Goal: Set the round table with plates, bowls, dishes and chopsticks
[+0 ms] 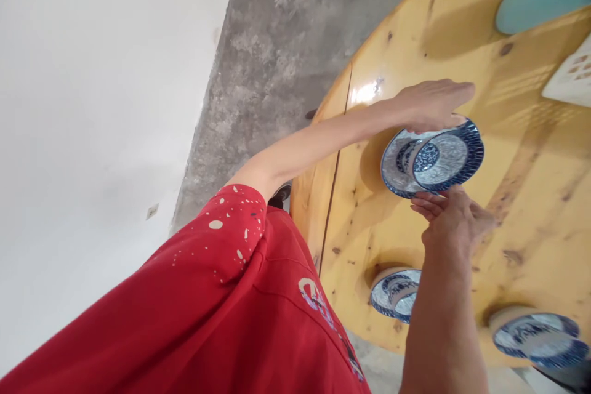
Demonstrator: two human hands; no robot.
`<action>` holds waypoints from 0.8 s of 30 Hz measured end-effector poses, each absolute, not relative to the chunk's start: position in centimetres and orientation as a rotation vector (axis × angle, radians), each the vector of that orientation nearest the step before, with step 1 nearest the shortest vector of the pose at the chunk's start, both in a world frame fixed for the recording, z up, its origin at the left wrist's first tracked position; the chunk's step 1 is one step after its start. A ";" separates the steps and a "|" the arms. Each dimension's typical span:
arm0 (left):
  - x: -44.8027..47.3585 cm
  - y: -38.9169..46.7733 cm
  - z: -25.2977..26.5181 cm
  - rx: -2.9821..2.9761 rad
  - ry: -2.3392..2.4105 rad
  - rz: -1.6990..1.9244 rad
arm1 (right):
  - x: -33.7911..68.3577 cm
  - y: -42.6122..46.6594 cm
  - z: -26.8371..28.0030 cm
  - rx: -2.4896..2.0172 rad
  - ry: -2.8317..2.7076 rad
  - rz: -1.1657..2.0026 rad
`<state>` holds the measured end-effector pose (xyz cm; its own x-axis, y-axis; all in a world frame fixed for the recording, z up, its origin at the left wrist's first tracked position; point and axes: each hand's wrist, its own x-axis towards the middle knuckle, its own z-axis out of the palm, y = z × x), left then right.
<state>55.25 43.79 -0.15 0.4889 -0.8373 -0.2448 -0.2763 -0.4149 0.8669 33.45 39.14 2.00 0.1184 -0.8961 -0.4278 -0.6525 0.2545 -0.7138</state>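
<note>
A blue-and-white patterned bowl (447, 159) sits in a matching plate (392, 166) over the wooden table. My left hand (431, 104) is at the far-left side of the pair, thumb against the bowl's rim and the other fingers stretched past it. On the opposite side, my right hand (455, 215) has its fingertips at the rims of the bowl and plate, the thumb side close to the bowl. Part of both rims is hidden behind my hands.
The round wooden table (521, 246) carries another bowl-and-plate set (394, 292) by my right forearm and a further set (538, 335) beyond it. A turquoise container (545, 0) and a white perforated basket (572, 77) stand farther off. A white wall (101, 86) is on my left.
</note>
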 end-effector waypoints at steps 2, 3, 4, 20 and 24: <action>55.9 44.9 0.1 1.920 -1.023 -0.860 | 32.4 39.1 2.3 -1.456 1.635 -0.370; 56.3 45.7 0.1 1.922 -1.040 -0.856 | 31.8 39.1 2.4 -1.453 1.635 -0.391; 56.7 46.6 0.0 1.942 -0.999 -0.852 | 31.2 39.3 2.6 -1.453 1.623 -0.413; 52.8 63.9 -4.1 2.215 -0.415 -0.661 | 28.1 53.6 1.1 -1.176 1.356 -0.242; 52.4 59.8 -2.0 2.130 -0.719 -0.666 | 29.7 50.6 1.5 -1.156 1.386 -0.522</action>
